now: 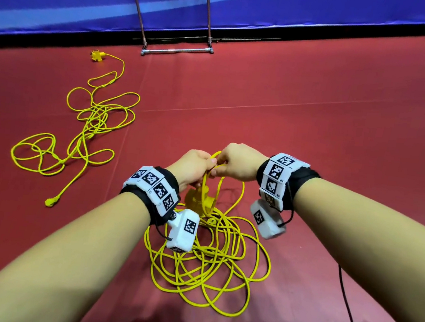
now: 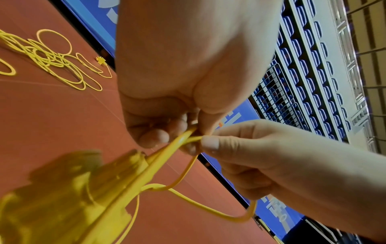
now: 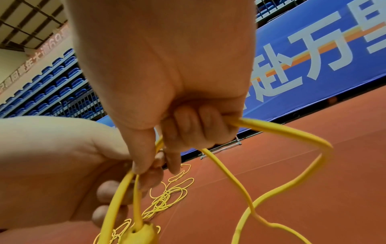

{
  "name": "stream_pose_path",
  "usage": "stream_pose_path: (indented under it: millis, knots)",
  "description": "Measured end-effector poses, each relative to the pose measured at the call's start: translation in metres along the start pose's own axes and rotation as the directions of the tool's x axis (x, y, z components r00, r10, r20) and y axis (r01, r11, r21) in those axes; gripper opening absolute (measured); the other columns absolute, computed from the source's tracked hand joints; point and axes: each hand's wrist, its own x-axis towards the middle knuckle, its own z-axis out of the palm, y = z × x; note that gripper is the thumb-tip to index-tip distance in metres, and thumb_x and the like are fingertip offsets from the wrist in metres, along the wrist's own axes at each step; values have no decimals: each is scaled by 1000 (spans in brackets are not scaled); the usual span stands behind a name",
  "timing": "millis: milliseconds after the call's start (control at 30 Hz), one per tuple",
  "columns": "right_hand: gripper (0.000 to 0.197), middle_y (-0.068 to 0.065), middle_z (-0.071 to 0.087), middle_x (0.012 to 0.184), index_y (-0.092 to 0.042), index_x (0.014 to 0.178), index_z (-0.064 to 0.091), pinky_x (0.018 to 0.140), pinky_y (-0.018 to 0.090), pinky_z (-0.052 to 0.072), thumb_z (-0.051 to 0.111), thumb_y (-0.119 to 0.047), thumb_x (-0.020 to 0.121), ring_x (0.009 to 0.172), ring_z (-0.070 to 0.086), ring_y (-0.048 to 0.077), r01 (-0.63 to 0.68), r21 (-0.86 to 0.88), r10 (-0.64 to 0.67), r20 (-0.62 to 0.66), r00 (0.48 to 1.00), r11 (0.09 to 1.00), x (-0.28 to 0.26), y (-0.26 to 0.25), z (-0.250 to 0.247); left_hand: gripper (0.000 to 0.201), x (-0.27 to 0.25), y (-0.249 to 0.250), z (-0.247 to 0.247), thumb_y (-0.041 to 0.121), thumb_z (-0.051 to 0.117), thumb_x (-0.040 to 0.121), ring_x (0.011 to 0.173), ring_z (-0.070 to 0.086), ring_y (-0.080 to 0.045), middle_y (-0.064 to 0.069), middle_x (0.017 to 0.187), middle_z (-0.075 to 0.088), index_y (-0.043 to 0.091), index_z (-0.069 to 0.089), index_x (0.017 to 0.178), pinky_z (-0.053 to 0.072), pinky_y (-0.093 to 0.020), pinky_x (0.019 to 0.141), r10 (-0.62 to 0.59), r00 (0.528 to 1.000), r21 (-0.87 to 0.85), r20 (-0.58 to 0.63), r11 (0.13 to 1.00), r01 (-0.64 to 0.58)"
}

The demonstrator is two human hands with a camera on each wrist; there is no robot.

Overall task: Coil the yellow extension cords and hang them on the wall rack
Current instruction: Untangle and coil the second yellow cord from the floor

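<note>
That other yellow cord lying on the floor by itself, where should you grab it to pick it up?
Probably by the plug at its near end. It lies clear of the tangle on the red floor, with a straight stretch of cord behind it, so a hand coming down from above could pinch it without snagging any loops.

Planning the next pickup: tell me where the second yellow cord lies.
In the head view, the second yellow cord sprawls loose on the red floor, to the left of both hands and short of the blue banner.
</note>
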Motion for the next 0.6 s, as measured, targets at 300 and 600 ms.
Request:
stream_pose_path:
  millis: [300, 600]
  knots:
    - [18, -2, 64, 70, -17, 94, 77, 65, 27, 42, 69, -33, 89, 68, 56, 13, -21, 221, 39, -76, 996, 975, 1, 6, -7, 32, 7, 1, -2, 19, 50, 100, 41, 38, -18, -1, 54, 44, 16, 62, 71, 35, -23, 46, -46, 965, 2, -257, 999, 48]
    - [20, 2, 31, 52, -1, 84, 69, 43, 20, 23, 61, -17, 95, 40, 28, 15, -55, 827, 313, -150, 938, 559, 5, 20, -16, 19, 10, -35, -28, 14, 46, 102, 31, 39, -9, 4, 49, 53, 9, 58, 88, 26, -14, 34, -233, 903, -177, -362, 968, 179]
